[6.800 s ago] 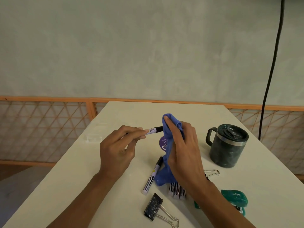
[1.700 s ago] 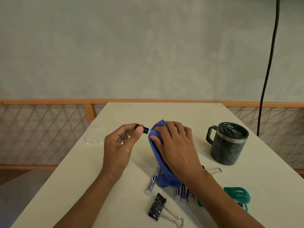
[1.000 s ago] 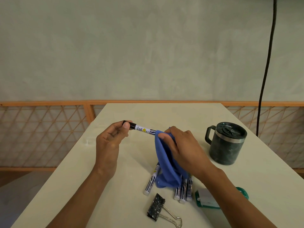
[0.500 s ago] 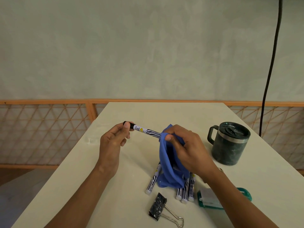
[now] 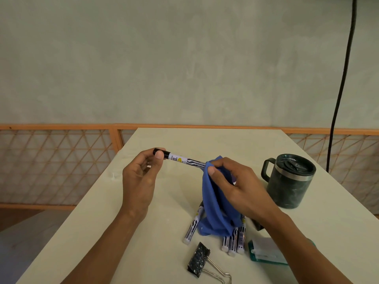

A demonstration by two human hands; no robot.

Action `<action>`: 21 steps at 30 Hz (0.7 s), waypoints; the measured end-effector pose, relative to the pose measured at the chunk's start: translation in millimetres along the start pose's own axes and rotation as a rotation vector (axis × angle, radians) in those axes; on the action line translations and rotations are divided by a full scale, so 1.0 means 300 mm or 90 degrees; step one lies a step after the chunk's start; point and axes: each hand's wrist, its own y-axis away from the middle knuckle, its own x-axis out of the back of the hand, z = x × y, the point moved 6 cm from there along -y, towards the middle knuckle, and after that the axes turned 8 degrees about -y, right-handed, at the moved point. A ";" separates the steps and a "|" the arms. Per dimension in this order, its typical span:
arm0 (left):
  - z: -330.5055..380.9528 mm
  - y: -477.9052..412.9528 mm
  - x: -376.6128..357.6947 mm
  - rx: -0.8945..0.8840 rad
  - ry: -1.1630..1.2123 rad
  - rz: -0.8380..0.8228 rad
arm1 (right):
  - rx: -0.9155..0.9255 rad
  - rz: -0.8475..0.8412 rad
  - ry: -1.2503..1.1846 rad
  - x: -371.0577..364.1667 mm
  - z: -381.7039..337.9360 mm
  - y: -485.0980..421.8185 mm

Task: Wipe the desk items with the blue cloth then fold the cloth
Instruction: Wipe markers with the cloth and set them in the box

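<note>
1. My left grip [image 5: 139, 181], left of centre in the frame, pinches the black end of a marker [image 5: 184, 160] between thumb and fingertips. It holds the marker nearly level above the surface [image 5: 143, 232].
2. My right grip [image 5: 238, 189], just right of centre, is curled round the blue cloth [image 5: 213, 212] and pinches a fold of it over the marker's other end. The rest of the cloth hangs down to the surface, where its tail lies on the loose markers [image 5: 233, 240] in the lower middle.
3. To wipe well, I hold the left pinch firm and squeeze the cloth all round the barrel. I draw it the whole length toward my left fingertips, rolling the marker so every side meets the fabric.
4. The end under my left fingertips stays unwiped, I judge, so I should swap ends and go over it too.
5. The hanging tail could drag the loose markers about, so I would gather it into my palm or lift it.
6. The mug [image 5: 289, 181] at the right and the binder clip [image 5: 198, 260] at the bottom stand apart from the cloth. I cannot tell which items are already wiped; the folding comes last.
7. The held marker has a white label with black wavy stripes and a yellow spot. Its first word looks like "PILOT", and the rest is too small to read. The loose markers show barcodes and the same stripes.
</note>
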 end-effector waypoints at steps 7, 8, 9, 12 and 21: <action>0.010 0.005 -0.013 -0.010 0.009 -0.029 | -0.028 0.105 -0.014 0.009 0.010 0.001; 0.013 0.005 -0.015 -0.003 0.018 -0.032 | -0.048 0.107 -0.052 0.008 0.012 0.004; 0.015 0.004 -0.017 0.001 0.024 -0.038 | -0.067 0.104 -0.098 0.006 0.015 0.006; 0.016 0.002 -0.023 0.006 0.043 -0.069 | -0.096 0.061 -0.192 0.001 0.009 0.007; -0.012 0.028 -0.089 0.062 -0.042 -0.218 | -0.050 0.172 -0.149 0.032 -0.020 0.010</action>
